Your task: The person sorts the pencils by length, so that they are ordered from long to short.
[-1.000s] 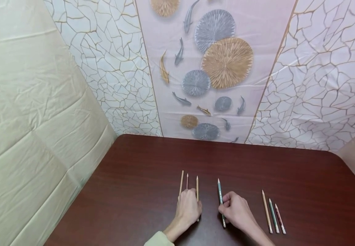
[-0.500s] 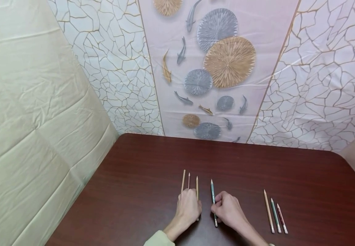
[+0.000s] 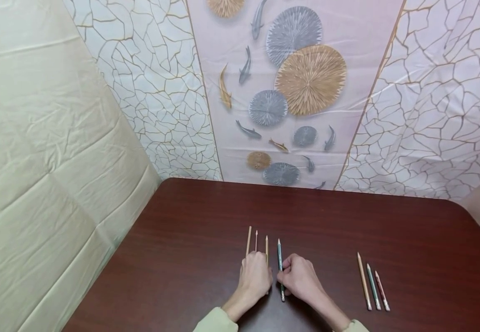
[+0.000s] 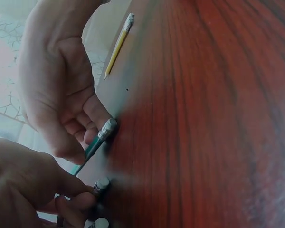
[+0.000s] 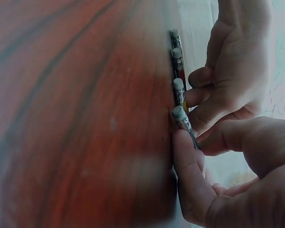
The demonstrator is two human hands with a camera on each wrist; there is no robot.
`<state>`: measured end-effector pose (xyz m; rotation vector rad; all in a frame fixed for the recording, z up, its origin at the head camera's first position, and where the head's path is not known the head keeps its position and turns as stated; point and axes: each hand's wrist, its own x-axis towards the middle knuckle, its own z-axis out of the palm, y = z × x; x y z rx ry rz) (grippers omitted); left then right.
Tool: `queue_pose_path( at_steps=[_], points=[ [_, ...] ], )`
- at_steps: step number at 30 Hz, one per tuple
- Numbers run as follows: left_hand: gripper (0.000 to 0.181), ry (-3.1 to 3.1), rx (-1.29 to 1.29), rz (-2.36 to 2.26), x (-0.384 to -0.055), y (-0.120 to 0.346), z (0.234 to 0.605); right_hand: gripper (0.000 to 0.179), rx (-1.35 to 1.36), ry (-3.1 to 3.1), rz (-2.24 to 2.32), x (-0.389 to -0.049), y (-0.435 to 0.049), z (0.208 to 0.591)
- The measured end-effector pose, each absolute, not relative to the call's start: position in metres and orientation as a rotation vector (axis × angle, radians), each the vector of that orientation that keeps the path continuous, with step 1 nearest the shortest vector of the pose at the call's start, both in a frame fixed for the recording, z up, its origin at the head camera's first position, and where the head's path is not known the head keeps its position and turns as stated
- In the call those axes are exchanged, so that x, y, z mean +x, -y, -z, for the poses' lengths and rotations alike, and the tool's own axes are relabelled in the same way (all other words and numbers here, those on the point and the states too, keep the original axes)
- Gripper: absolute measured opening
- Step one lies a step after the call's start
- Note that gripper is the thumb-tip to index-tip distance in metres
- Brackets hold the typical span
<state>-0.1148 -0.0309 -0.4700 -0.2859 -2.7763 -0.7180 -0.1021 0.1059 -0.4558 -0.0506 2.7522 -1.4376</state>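
Note:
My right hand pinches a teal pencil between thumb and fingers, point away from me and eraser end towards me. Just left of it, my left hand holds a yellow pencil near its eraser end. Two more pencils run under that hand: a thin pink-tipped pencil and a light wooden pencil, their lower parts hidden from the head camera. In the right wrist view the eraser end of the teal pencil lines up with the other eraser ends in a row close to the tabletop.
On the right of the dark wooden table lie three pencils side by side: a tan pencil, a green pencil and a shorter red pencil. A patterned cloth hangs behind the far edge, a pale cloth at left.
My right hand has slid leftward with the teal pencil, narrowing the gap to the yellow pencil. The left hand stays almost where it was.

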Motion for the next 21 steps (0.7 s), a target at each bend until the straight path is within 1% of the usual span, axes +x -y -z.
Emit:
queue_pose_path(
  at_steps=[14, 21],
  points=[
    [0.028, 2.779, -0.308, 0.697, -0.114, 0.034, 0.47, 0.013, -0.047, -2.757, 1.419, -0.106, -0.099, 0.455],
    [0.032, 2.784, -0.315, 0.745, -0.114, 0.036, 0.47, 0.013, -0.08, -2.763, 1.421, -0.107, -0.094, 0.456]
  ],
)
